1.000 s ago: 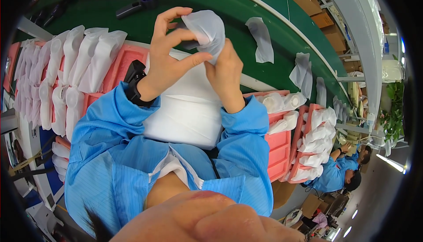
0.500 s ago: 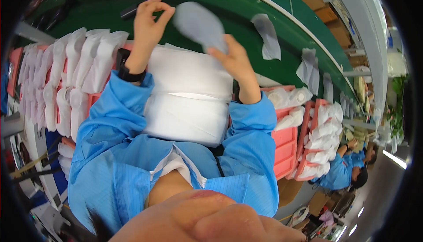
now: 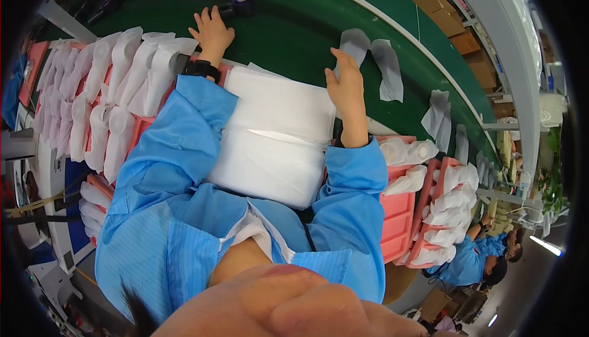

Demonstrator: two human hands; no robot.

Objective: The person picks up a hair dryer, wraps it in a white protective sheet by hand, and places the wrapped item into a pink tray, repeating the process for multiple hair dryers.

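Note:
My left hand is open, its fingers spread over the green belt. Just beyond its fingertips lies a dark device shaped like a hair dryer, with a round end; whether they touch I cannot tell. My right hand is open too, with fingers stretched out and the thumb apart. It overlaps the lower part of a translucent white bag lying on the belt. Between my forearms sits a thick stack of flat white bags, in two bundles side by side.
Wrapped pieces in white bags fill pink trays on the left. More pink trays with wrapped pieces stand on the right. Along the green belt lie another bagged piece and several more. Another dark device lies far left. Co-workers sit at right.
The white bag in my right hand has come down onto the belt and the hand has opened. My left hand has gone from curled fingers to spread ones, close to the dark device.

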